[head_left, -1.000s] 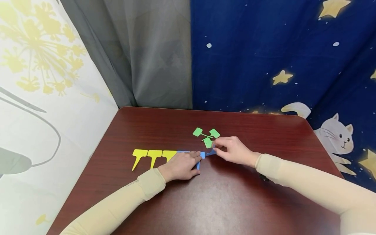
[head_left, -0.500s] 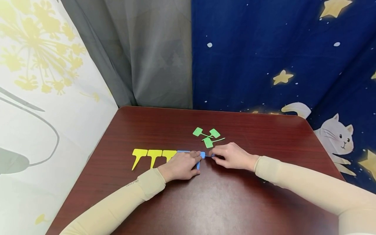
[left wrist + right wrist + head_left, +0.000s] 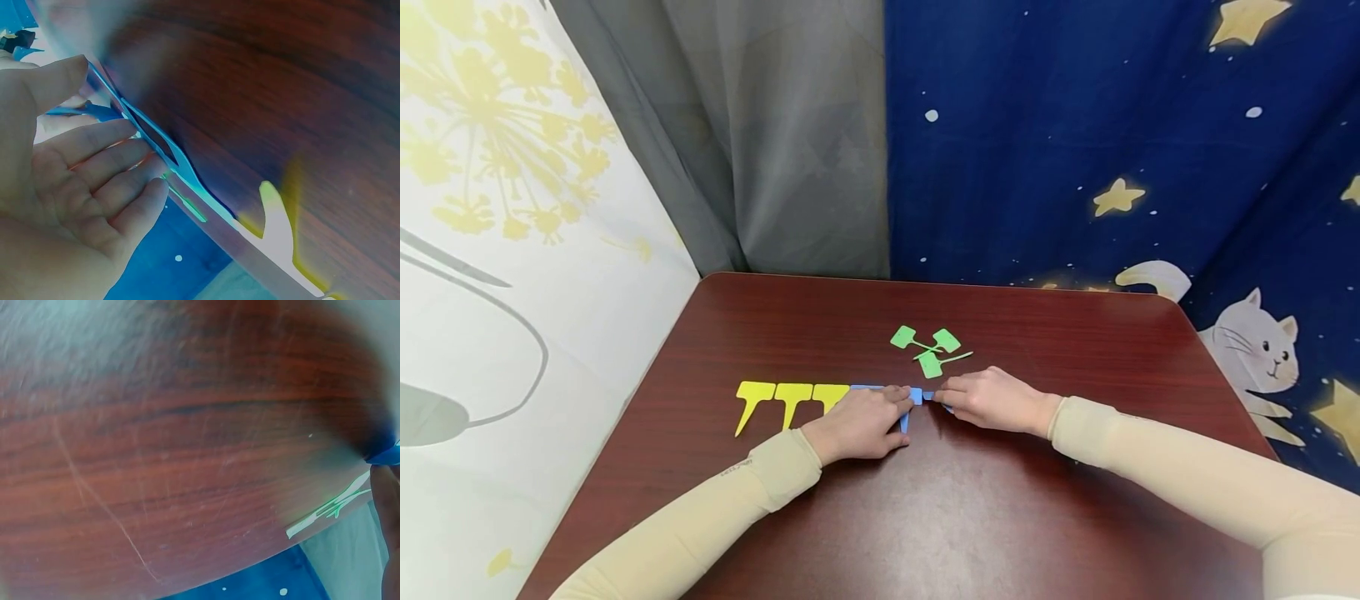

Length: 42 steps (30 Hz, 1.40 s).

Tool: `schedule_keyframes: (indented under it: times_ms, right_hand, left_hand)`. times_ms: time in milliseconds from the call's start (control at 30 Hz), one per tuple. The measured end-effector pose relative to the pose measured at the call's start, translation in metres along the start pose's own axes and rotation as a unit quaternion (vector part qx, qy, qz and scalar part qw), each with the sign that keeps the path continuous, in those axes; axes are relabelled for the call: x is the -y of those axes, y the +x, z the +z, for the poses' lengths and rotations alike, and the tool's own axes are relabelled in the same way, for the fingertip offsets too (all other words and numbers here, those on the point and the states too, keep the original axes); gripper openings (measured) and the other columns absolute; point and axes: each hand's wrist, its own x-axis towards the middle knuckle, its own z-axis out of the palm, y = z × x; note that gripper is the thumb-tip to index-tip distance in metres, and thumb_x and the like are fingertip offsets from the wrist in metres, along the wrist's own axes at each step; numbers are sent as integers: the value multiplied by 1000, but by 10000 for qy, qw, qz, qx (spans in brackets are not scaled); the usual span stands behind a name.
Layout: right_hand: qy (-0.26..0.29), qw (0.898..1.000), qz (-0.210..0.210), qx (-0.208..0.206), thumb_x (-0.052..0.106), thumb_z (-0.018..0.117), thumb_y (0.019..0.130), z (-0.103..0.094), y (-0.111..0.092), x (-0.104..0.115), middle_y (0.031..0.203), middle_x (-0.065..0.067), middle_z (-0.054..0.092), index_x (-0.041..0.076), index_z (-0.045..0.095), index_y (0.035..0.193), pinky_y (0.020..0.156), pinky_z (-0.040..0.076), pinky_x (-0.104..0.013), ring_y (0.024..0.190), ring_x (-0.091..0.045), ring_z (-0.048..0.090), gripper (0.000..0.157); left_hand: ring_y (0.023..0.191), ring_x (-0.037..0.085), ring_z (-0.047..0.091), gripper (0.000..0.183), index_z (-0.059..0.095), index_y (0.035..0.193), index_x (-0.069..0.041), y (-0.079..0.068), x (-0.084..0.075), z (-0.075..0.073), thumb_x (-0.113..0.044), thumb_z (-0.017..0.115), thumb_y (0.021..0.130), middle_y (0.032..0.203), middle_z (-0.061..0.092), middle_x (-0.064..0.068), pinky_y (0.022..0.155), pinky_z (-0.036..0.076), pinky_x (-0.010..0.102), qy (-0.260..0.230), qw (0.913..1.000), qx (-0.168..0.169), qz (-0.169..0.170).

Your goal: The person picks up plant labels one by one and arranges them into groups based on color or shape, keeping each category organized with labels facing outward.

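Note:
My left hand (image 3: pixel 859 423) lies over blue T-shaped plant labels (image 3: pixel 917 397), its fingers fairly straight and resting on them. In the left wrist view the fingertips touch the blue labels' (image 3: pixel 181 164) top edge. To its right, my right hand (image 3: pixel 988 400) holds another blue plant label (image 3: pixel 928 396) low at the table, just apart from the end of the row; the fingers hide most of it. A fingertip meets this blue label (image 3: pixel 384 455) in the right wrist view. Three yellow plant labels (image 3: pixel 756 390) continue the row leftward, heads side by side, the third partly covered by my left hand.
Beyond the row lie three green plant labels (image 3: pixel 931 364) with crossing stems. Everything is on a dark red-brown wooden table (image 3: pixel 850 533). A grey curtain (image 3: pixel 812 150) and a blue starry curtain (image 3: pixel 1037 167) hang behind its far edge.
My right hand has moved slightly toward me and lowered the blue label beside the row's right end, turning it. The nearest green label's stem is now uncovered. My left hand stays put.

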Motion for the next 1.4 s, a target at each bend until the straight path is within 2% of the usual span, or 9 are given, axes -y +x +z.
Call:
schedule_keyframes:
  times_ms: [133,267,467,633,900,1200,1400]
  right_hand:
    - [-249,9995,-155,92,13,75,89,3,0,0,97,1,66,10,74,114,59,56,-27,82,-11,67,26]
    - [-242,9994,-189,177,12,75,87,4,-1,-1,102,0,66,11,74,112,59,56,-27,85,-12,66,25]
    - [-5,9990,293,324,14,73,86,2,-3,-1,107,3,63,16,72,111,60,55,-29,89,-13,61,25]
    - [258,9964,642,494,15,72,88,3,-3,-2,114,0,64,17,72,113,69,58,-32,98,-14,62,25]
    - [305,9964,588,533,14,73,89,6,-1,-3,114,0,64,17,73,112,75,58,-31,99,-14,62,23]
    - [339,9967,512,531,13,72,90,6,1,-2,113,2,64,17,72,111,76,57,-29,100,-13,60,22]
    - [451,9960,616,455,12,72,89,3,1,-3,110,2,63,17,72,112,75,58,-31,96,-12,60,24]
  left_hand:
    - [132,22,54,60,61,141,-11,0,0,-1,-49,65,95,147,53,10,97,52,39,-5,10000,54,-24]
    - [132,22,54,60,61,140,-11,1,1,-2,-50,65,95,147,53,10,95,53,39,-42,9999,93,-37]
    - [132,22,54,58,63,138,-11,2,1,-2,-48,66,94,145,55,10,94,54,39,-103,9999,21,-38]
    - [133,22,53,58,62,139,-10,2,0,-2,-48,66,94,146,54,10,96,53,39,-162,9998,39,-90]
    - [135,23,51,58,61,141,-11,2,1,-2,-47,65,95,148,52,10,102,49,40,-278,9994,129,-159]
    - [135,23,51,57,60,141,-11,0,2,-3,-46,65,96,149,52,10,100,50,40,-378,9990,138,-170]
    - [135,23,51,56,61,141,-11,0,2,-3,-44,64,96,149,51,10,100,50,41,-428,9989,102,-159]
